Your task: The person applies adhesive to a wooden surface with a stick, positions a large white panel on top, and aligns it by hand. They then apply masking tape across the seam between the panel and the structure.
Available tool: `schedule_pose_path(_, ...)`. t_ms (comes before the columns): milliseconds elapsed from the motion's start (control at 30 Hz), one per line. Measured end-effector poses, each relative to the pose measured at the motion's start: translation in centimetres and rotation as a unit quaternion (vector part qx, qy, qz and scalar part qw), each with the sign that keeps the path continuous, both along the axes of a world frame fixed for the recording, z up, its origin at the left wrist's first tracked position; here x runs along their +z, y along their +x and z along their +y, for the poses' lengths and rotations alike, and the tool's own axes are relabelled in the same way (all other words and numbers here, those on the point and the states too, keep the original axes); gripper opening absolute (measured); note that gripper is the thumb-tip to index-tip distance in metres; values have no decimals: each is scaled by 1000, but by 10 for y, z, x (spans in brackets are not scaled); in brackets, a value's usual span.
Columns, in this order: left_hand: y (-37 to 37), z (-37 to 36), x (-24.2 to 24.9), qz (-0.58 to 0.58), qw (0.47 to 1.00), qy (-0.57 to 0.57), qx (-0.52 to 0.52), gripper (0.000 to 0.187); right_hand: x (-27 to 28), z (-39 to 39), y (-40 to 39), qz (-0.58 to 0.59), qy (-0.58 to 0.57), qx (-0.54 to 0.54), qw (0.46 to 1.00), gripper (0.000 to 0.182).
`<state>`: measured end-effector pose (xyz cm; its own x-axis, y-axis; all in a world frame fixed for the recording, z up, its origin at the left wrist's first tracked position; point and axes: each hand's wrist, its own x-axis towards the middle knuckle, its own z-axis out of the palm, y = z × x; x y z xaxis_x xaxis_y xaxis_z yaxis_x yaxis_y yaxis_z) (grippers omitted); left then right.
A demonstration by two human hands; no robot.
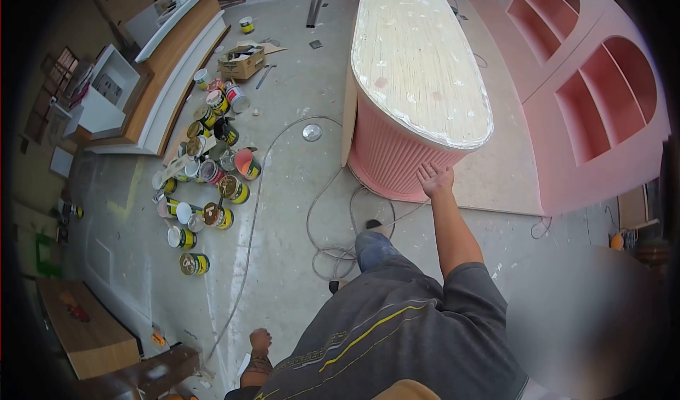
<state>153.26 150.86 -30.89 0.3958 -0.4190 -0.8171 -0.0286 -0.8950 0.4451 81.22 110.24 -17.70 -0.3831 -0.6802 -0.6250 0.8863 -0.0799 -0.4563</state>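
Right hand (435,179) spread open by pink fluted counter (389,152), contact unclear; left hand (261,340) hangs near left, cannot tell grip.

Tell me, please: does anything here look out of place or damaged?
A thin hose or cable lies in loose loops beside the person's foot, so it might catch a step. The counter's top looks unfinished: white patches over a pale streaked surface, unlike its pink fluted side.

No readable text: labels on cans (232,190) ahead of the left hand (261,340) and print on the box (244,67) beyond them too small to make out.
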Motion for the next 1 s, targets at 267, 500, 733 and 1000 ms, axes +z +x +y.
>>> schedule_pose_path(267, -32, -203, -10, 40, 988, -131, -70, 34, -15, -29, 4, -21, 11, -94, 995, 85)
schedule_pose_path(500, 16, -289, -18, -15, 946, -161, -281, 31, -55, -92, -51, -36, 19, -345, 938, 79)
schedule_pose_path(733, 96, -348, 56, -143, 782, -158, -586, 15, -46, -92, -28, -15, 22, -447, 894, 79)
schedule_pose_path(1000, 95, -539, 28, -217, 599, -245, -730, 17, -45, -50, -87, 21, 13, -397, 918, 90)
